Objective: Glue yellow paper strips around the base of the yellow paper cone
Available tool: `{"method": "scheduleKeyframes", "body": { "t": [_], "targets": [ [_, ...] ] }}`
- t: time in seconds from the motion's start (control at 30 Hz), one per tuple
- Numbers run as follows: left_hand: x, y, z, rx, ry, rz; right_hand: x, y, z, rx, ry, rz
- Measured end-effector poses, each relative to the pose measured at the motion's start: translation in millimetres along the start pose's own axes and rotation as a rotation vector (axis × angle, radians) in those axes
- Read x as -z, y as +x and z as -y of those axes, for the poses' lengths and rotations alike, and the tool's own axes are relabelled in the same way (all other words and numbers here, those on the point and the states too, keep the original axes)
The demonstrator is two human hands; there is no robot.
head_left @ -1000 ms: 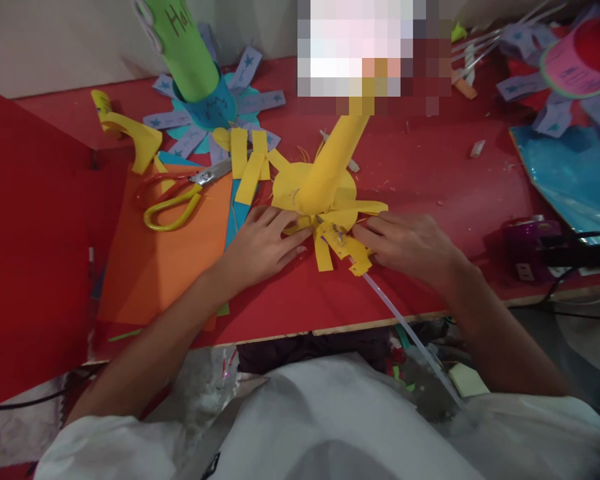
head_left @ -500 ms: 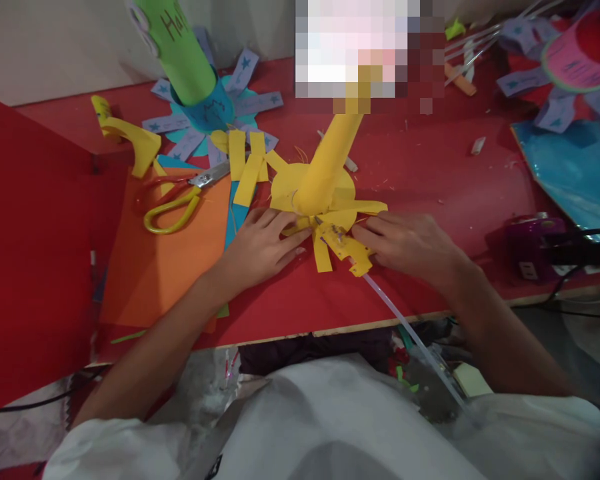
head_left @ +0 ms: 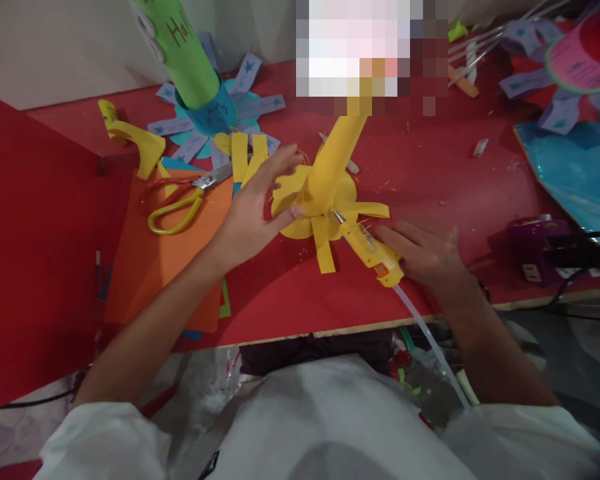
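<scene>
A yellow paper tube stands tilted on a round yellow paper base, with strips sticking out from it; its top is blurred out. My left hand is spread at the left of the base, thumb and fingers apart, the thumb close to the tube's foot. My right hand is wrapped on a yellow hot glue gun. The gun's metal nozzle points at the tube's foot, and a clear glue stick trails out of its back end past the table edge.
Scissors lie on orange paper at left, near loose yellow strips. Behind stands a green tube in a blue ring with purple strips. At right are a blue packet, a purple box with cables and a pink ring.
My left hand has lifted off the base's front and opened, moving up and left. The glue gun and my right hand have drawn back to the right.
</scene>
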State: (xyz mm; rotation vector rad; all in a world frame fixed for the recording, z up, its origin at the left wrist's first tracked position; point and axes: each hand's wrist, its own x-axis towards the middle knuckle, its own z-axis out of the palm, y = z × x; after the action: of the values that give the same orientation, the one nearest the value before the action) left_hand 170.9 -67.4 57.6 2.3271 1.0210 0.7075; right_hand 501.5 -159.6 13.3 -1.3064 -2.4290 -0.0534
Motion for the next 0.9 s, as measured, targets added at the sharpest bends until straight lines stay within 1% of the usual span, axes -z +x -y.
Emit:
{"method": "scheduleKeyframes", "body": {
  "t": [0.07,0.13,0.2,0.23,0.37,0.43,0.5,0.57,0.63,0.7,0.8,0.9],
  "targets": [
    [3.9,20.7,-7.5,-0.041,0.031,0.019,0.2,-2.6,-2.4,-0.051,-0.010,-0.069],
    [4.0,37.8,-13.4,-0.063,0.061,0.045,1.9,-3.4,-3.9,-0.132,0.008,-0.043],
    [2.1,48.6,-18.2,-0.071,0.088,0.049,2.9,-3.9,-5.1,-0.183,0.033,-0.075],
    [1.3,51.6,-20.5,-0.071,0.102,0.040,2.7,-4.2,-5.6,-0.192,0.035,-0.117],
    [2.4,51.5,-29.8,-0.065,0.143,0.001,-1.5,-6.0,-7.8,-0.208,-0.005,-0.302],
    [4.9,48.1,-34.5,-0.074,0.162,-0.010,-3.3,-7.2,-8.5,-0.218,-0.029,-0.364],
    [7.6,44.8,-38.8,-0.081,0.189,-0.021,-3.8,-8.2,-9.0,-0.249,-0.043,-0.375],
    [9.8,42.6,-42.6,-0.080,0.216,-0.037,-3.6,-8.8,-9.8,-0.282,-0.034,-0.352],
    [11.4,41.7,-45.6,-0.074,0.213,-0.066,-3.5,-8.6,-10.5,-0.289,-0.024,-0.365],
    [12.9,42.0,-47.6,-0.072,0.155,-0.110,-3.7,-8.0,-11.0,-0.304,-0.028,-0.390],
    [14.9,42.8,-48.5,-0.080,0.045,-0.168,-4.1,-6.9,-10.5,-0.371,-0.035,-0.391],
    [14.7,42.8,-48.4,-0.071,-0.024,-0.217,-3.3,-6.4,-9.2,-0.358,-0.010,-0.441]
  ]
}}
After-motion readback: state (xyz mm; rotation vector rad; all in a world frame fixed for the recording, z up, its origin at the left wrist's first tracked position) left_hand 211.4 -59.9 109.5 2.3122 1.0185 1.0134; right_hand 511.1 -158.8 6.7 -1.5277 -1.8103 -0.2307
